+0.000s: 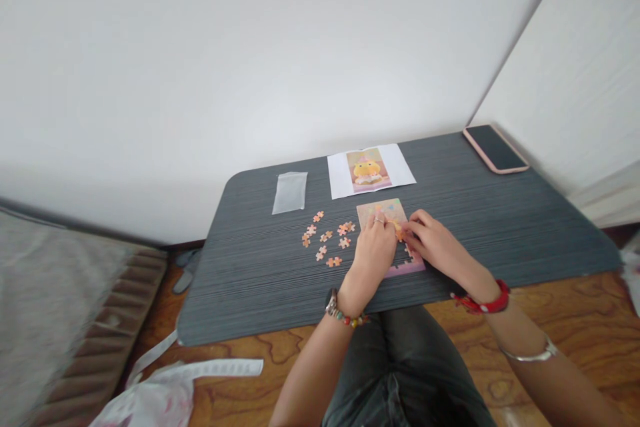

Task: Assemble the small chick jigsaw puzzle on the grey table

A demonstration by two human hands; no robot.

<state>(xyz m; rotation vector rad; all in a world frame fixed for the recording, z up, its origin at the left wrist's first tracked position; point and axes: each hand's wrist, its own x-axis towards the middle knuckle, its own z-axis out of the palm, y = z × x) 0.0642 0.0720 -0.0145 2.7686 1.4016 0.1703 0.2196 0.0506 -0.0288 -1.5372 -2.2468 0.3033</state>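
Grey table (260,293): loose pieces (325,238) beside puzzle (383,212); both hands' fingers (385,223) pinch a piece (399,230).

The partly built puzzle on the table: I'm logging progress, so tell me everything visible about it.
The puzzle is a small flat rectangle of pastel pink card pieces lying on the dark striped table, just below the reference print. Its lower right part has a gap showing the table. The left hand and right hand rest on its middle, hiding it. Loose pieces lie apart at its left.
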